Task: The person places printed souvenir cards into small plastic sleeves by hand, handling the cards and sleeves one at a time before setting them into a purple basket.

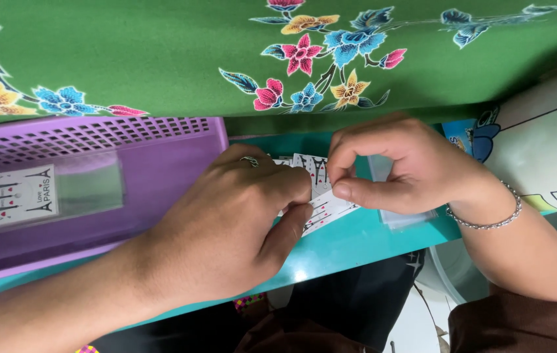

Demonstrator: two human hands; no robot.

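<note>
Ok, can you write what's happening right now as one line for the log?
left hand: pinching small white card | right hand: pinching same card | purple basket: holds bagged card | surface: teal table

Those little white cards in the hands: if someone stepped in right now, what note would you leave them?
Left hand: grip shut on the small white cards, over the teal table edge.
Right hand: pinching the same cards from above; clear plastic sleeves lie under it.
Purple basket at left holds one card already in a clear sleeve.
Done: one card sleeved. Left: the cards in hand are unsleeved.
</note>
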